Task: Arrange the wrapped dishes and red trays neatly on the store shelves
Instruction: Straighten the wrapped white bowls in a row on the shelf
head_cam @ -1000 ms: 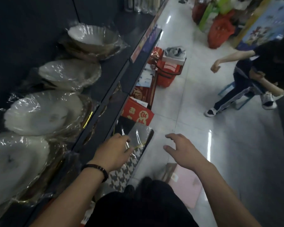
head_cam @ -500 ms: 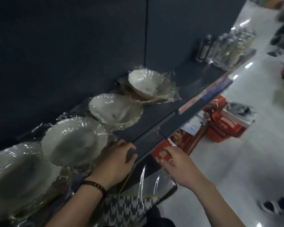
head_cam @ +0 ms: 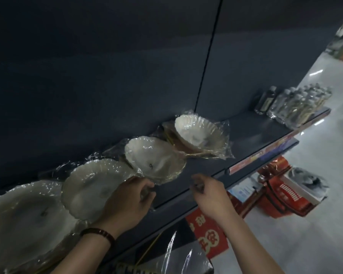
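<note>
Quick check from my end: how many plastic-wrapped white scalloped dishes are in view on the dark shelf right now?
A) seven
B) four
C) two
B: four plastic-wrapped white scalloped dishes sit in a row on the dark shelf: the nearest dish, cut off by the frame edge, the second dish, the third dish and the farthest dish.

Four wrapped dishes in a row along the shelf's back edge, nearest dish at the left end, farthest dish mid-shelf, bottles at the far right end, boxes on the lower shelf, basket on the floor before it.
</note>
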A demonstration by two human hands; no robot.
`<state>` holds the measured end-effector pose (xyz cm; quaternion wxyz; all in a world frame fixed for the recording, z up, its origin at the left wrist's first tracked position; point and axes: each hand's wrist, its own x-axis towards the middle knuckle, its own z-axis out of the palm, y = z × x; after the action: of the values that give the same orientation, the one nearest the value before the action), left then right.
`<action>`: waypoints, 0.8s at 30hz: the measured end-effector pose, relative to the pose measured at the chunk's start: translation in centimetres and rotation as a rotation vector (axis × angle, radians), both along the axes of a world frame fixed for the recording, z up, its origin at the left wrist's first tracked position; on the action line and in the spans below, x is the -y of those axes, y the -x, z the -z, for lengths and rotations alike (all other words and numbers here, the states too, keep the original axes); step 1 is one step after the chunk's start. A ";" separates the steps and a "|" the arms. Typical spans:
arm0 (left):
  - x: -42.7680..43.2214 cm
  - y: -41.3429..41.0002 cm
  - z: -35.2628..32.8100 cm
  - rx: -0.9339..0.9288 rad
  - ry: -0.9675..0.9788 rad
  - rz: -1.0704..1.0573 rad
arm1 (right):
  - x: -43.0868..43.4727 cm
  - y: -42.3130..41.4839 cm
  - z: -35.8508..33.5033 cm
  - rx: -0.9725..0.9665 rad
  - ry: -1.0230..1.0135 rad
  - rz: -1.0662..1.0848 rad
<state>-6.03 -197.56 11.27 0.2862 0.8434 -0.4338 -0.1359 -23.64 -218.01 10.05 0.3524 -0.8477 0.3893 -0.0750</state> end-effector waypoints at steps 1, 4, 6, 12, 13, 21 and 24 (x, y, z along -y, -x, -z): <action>0.5 0.2 -0.2 -0.022 0.006 -0.008 | 1.3 -0.4 -0.3 0.012 0.017 0.026; 2.2 0.6 -0.7 -0.081 0.017 -0.019 | 5.9 -1.3 -0.8 0.053 0.153 0.118; 3.6 0.9 -1.2 -0.107 0.027 -0.034 | 8.8 -1.6 -0.6 0.089 0.199 0.171; 7.2 2.0 -0.4 -0.106 0.046 -0.088 | 15.2 -3.4 2.2 0.040 0.116 0.107; 7.3 2.3 0.0 -0.112 0.033 -0.101 | 15.8 -3.8 3.0 0.043 0.104 0.102; 8.2 2.9 0.8 -0.095 0.018 -0.143 | 17.3 -4.7 5.8 0.163 0.144 0.148; 8.9 3.2 0.5 -0.128 0.051 -0.151 | 17.6 -4.3 5.6 0.248 0.178 0.179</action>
<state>-9.24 -206.49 10.73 0.3440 0.8558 -0.3533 -0.1564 -19.32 -235.64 4.50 0.3133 -0.8218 0.4085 -0.2442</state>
